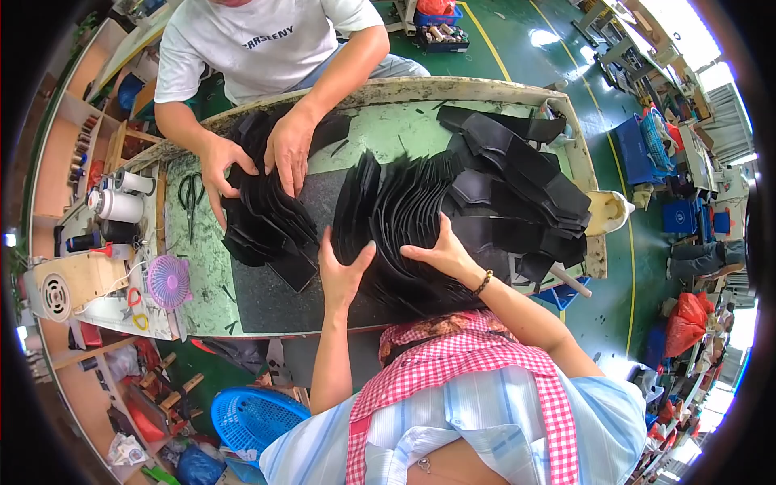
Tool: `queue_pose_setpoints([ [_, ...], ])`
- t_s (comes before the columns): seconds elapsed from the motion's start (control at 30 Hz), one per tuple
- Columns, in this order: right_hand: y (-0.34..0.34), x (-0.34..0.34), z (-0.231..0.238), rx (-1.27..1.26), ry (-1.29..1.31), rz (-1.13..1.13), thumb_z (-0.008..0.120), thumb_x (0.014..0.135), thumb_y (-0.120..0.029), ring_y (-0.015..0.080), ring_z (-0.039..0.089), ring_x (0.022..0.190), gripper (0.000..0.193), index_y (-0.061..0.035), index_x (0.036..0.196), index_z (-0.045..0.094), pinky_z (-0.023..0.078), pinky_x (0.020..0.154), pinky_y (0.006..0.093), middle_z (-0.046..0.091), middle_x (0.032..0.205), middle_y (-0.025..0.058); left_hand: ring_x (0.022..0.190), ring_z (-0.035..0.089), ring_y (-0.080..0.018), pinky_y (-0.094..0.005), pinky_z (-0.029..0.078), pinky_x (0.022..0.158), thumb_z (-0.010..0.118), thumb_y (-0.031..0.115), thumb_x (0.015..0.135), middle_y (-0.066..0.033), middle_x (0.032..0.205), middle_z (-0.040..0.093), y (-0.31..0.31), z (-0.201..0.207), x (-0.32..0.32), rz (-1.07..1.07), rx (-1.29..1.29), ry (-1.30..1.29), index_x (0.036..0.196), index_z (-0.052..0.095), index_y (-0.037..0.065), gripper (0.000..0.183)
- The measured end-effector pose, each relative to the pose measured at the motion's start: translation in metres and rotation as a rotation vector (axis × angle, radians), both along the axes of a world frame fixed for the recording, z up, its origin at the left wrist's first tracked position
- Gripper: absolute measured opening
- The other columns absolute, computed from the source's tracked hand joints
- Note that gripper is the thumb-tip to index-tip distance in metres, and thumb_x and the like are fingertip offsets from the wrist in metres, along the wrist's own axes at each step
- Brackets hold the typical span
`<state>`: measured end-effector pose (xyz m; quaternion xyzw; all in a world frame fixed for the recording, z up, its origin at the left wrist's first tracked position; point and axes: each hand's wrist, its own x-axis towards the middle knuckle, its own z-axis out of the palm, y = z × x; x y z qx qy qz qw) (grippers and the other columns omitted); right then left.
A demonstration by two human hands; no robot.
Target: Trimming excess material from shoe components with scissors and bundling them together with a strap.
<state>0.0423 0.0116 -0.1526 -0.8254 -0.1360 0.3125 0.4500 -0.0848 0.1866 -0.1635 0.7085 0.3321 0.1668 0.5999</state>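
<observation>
A green-topped bench (202, 301) carries black-handled scissors (191, 204) near its left edge, a co-worker's hands (289, 151) on a smaller black pile (271, 212) at far left, and overlapping glossy black panels (517, 166) along its right side. Green surface shows toward the far edge. Near the front edge's middle, left hand (343, 271) and right hand (444, 255), thumbs spread, grasp a fanned stack of thin black sheets (408, 206) from either side.
</observation>
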Motion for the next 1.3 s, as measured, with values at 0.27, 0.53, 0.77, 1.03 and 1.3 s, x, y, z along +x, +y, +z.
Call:
queue_pose_setpoints([
  [0.27,0.002,-0.013,0.018,-0.106,-0.184,-0.017,0.084,0.054,-0.041,0.0379,0.027,0.131,0.131,0.0073,0.138,-0.004,0.028,0.106,0.0376,0.021,0.138,0.0337,0.115,0.049,-0.0305,-0.0366,0.037,0.098,0.08,0.016,0.06,-0.0246,0.125,0.047,0.02,0.01,-0.006,-0.176,-0.044,-0.037,0.135,0.029,-0.001,0.091],
  [0.53,0.021,-0.019,0.024,-0.208,-0.237,0.086,0.084,0.052,-0.038,0.0478,0.038,0.118,0.125,-0.0119,0.143,0.002,0.041,0.095,0.0451,0.024,0.131,0.0344,0.117,0.048,-0.0308,-0.0376,0.035,0.099,0.08,0.027,0.065,-0.0229,0.126,0.049,-0.012,0.014,0.013,-0.014,0.476,0.083,0.13,0.038,-0.003,0.083],
  [0.77,0.017,-0.032,0.034,-0.333,-0.367,0.116,0.082,0.052,-0.047,0.0514,0.021,0.127,0.124,-0.0149,0.143,0.004,0.033,0.1,0.0513,0.006,0.141,0.0347,0.112,0.046,-0.0375,-0.0413,0.036,0.096,0.064,0.021,0.082,-0.0241,0.12,0.048,-0.017,-0.013,0.013,0.005,0.495,-0.018,0.131,0.036,0.0,0.06],
  [1.03,0.005,-0.031,0.019,-0.316,-0.515,0.092,0.08,0.05,-0.035,0.0462,0.024,0.125,0.114,-0.0196,0.142,0.015,0.038,0.088,0.0581,0.006,0.145,0.0246,0.118,0.042,-0.0386,-0.0408,0.032,0.1,0.064,0.016,0.08,-0.0261,0.126,0.044,0.008,-0.039,-0.012,0.076,0.473,-0.007,0.129,0.035,-0.004,0.06],
  [1.3,-0.008,-0.015,0.012,-0.059,-0.526,0.108,0.084,0.05,-0.035,0.0454,0.029,0.125,0.113,-0.0144,0.14,0.019,0.037,0.098,0.0483,0.008,0.144,0.024,0.115,0.042,-0.0414,-0.0428,0.034,0.098,0.069,0.016,0.075,-0.0279,0.124,0.042,-0.011,-0.019,0.006,-0.018,0.483,0.015,0.133,0.028,-0.004,0.074],
])
